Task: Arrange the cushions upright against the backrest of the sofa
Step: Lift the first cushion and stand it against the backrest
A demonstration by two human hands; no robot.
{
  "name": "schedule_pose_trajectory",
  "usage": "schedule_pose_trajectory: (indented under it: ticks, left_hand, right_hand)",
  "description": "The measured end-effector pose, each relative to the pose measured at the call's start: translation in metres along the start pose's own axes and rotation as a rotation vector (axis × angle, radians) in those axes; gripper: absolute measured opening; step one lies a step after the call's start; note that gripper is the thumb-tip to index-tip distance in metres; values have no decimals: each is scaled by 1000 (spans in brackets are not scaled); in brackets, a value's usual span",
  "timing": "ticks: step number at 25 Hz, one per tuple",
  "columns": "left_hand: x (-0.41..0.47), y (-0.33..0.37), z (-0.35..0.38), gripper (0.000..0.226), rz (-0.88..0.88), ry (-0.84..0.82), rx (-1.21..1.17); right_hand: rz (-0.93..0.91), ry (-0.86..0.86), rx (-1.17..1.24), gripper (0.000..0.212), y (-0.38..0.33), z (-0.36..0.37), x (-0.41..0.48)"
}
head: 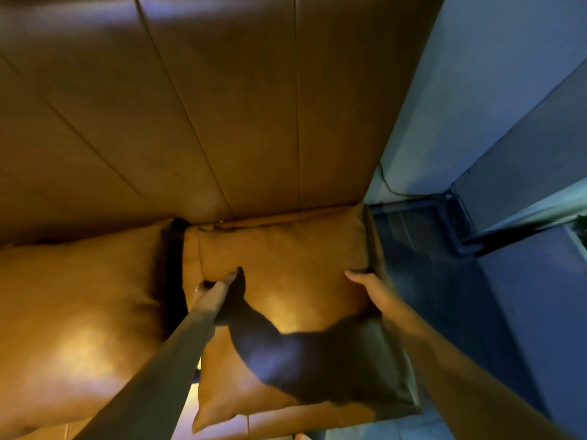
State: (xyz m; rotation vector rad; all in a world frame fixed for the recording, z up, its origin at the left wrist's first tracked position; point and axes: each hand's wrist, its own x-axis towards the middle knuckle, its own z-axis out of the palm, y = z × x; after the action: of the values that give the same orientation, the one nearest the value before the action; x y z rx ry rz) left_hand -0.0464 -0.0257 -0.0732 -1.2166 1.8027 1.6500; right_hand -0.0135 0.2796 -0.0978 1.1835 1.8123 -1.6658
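Getting the tan cushion (286,281) at 6 o'clock upright is probably best done if it's kept clamped at both edges by the left hand (216,289) and right hand (370,289), then tipped toward the backrest (222,106) at 12.

Pale bluish wall (451,90) to the right, thin cable (389,185) trailing down it to the floor. Dark floor (444,296) below, with a dark framed edge or threshold strip (457,223) running across; blurred, cannot tell what exactly. Grey panel (524,160), maybe a door or cabinet side, at far right, plus a small greenish bit (581,227) at the frame edge, too blurred to identify.
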Motion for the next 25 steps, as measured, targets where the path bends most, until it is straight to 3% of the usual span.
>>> schedule_pose_trajectory:
  ticks: [3, 7, 10, 13, 18, 25]
  left_hand:
    - [-6, 13, 3, 42, 25, 1, -71]
    - [-17, 54, 11, 67, 260, 128, -84]
    - [-31, 94, 18, 75, 345, 96, -145]
    - [-37, 128, 19, 79, 392, 9, -184]
    - [-31, 152, 15, 102, 434, -148, -172]
    - [-30, 162, 20, 92, 381, -104, -264]
  right_hand:
    - [-51, 21, -51, 77, -11, 0, -11]
    - [-238, 33, 123, 55, -59, -7, -26]
    - [-388, 37, 187, 65, -108, -17, -30]
    - [-415, 5, 223, 85, -147, -28, -27]
    - [-401, -47, 315, 89, -171, -32, -23]
    - [-387, -109, 360, 87, -182, -31, -28]
